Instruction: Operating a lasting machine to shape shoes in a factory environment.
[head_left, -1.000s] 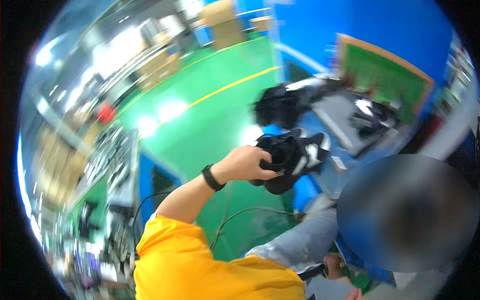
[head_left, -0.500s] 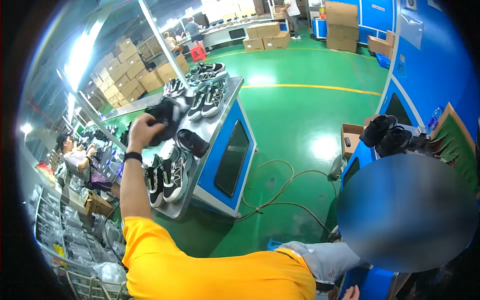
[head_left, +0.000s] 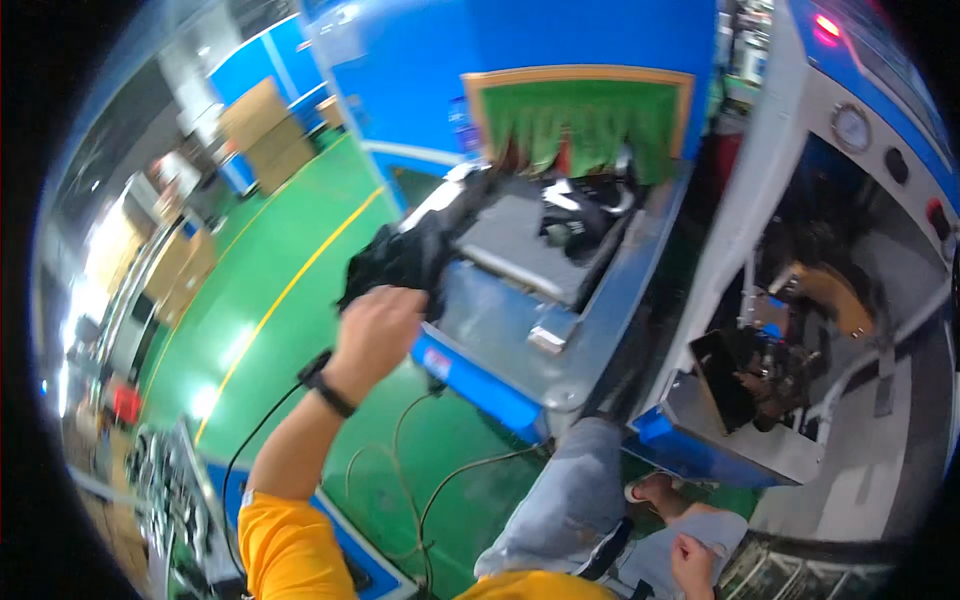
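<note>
My left hand [head_left: 380, 325], a dark band on its wrist, is closed at a dark bundle of black shoes [head_left: 392, 265]. These lie at the left corner of a metal-topped work table; blur hides their outlines, and the fingertips are out of sight against them. Farther in on the same table, a black shoe with white parts [head_left: 580, 215] rests beside a grey flat surface [head_left: 525, 235]. Low in the picture, my right hand [head_left: 692, 565] hangs near my grey-clad leg, its fingers curled and nothing visible in them.
Behind the table, a wood-framed opening with a green fringed curtain [head_left: 640, 115] is set in a blue housing. A machine with a gauge [head_left: 851, 128] stands at the right. Cables [head_left: 400, 440] trail over the green floor. Cartons [head_left: 262, 130] are stacked at the far left.
My view has swung right, from the shoe-covered table to the table by the curtained opening. My left hand has gone from a black shoe there to the black shoes here.
</note>
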